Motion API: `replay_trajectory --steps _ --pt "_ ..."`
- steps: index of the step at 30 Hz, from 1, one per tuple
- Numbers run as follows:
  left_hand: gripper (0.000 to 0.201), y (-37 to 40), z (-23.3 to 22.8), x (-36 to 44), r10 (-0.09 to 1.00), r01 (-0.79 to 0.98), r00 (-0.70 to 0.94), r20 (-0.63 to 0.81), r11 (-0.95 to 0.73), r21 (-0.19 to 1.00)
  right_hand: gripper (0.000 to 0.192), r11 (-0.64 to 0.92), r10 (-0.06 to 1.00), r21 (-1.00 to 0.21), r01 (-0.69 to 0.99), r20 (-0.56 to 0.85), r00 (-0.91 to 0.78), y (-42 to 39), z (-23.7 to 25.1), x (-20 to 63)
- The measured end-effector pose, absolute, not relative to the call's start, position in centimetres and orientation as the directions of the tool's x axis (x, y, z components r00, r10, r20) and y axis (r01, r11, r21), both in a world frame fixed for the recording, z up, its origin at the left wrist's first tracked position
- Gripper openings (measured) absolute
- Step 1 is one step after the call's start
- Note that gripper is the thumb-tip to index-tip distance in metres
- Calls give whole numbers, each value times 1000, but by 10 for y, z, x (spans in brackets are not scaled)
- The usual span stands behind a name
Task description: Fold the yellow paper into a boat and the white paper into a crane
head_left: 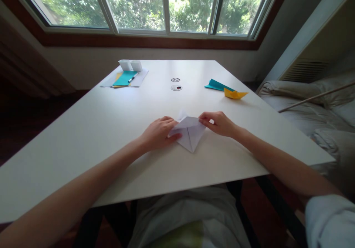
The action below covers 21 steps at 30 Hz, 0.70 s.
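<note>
Nearest to me, in the lower middle of the frame, my lap shows under the edge of the white tabletop point(83, 129). Just beyond that edge, at the centre of the frame, lies the white folded paper point(189, 134), a flat shape tapering to a point toward me, with a centre crease and a small flap standing up at its far edge. My left hand point(158, 132) presses on its left corner, fingers curled down and the thumb on the sheet. My right hand point(219, 123) pinches the right corner between thumb and fingertips. I judge the folding well under way: several creases are in, yet the shape is not finished like the models farther off.

Farther back, right of centre, a teal folded paper point(217, 85) and a yellow paper boat point(235, 94) touch each other on the tabletop. At mid-frame sit two small round discs point(175, 84). In the upper left lies a stack of sheets point(125, 79) with a pen, and two white paper boxes point(130, 65) behind it. Beyond, the window point(166, 4) shows green trees.
</note>
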<state>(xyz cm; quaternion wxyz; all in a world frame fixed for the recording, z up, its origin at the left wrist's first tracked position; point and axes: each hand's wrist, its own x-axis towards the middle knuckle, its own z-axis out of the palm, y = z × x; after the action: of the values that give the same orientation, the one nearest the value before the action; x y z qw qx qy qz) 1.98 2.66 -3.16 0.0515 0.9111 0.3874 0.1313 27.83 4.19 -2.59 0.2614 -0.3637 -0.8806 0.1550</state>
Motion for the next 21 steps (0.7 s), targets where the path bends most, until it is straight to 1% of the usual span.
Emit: replay_trajectory --steps 2,4,7,9,13,18,21 --pt "26 28 -34 22 756 716 617 219 -654 242 19 693 714 -488 532 357 -602 42 -27 277" --pt "23 29 -36 24 790 740 563 242 -613 278 18 721 682 -474 505 355 -640 41 -28 276" --pt "24 30 -39 27 826 771 501 258 -561 301 30 751 653 -406 521 342 -676 42 -30 272" --pt "24 30 -39 29 840 787 475 263 -538 300 30 734 676 -380 563 332 -658 43 -31 269" --pt "24 30 -37 33 862 814 432 265 -499 296 15 663 748 -360 656 296 -593 43 -33 261" --pt "25 32 -38 33 883 827 392 257 -461 322 24 588 809 -322 742 231 -541 43 -32 257" --pt "25 32 -39 34 891 837 381 246 -445 318 30 538 841 -277 796 231 -489 43 -31 254"
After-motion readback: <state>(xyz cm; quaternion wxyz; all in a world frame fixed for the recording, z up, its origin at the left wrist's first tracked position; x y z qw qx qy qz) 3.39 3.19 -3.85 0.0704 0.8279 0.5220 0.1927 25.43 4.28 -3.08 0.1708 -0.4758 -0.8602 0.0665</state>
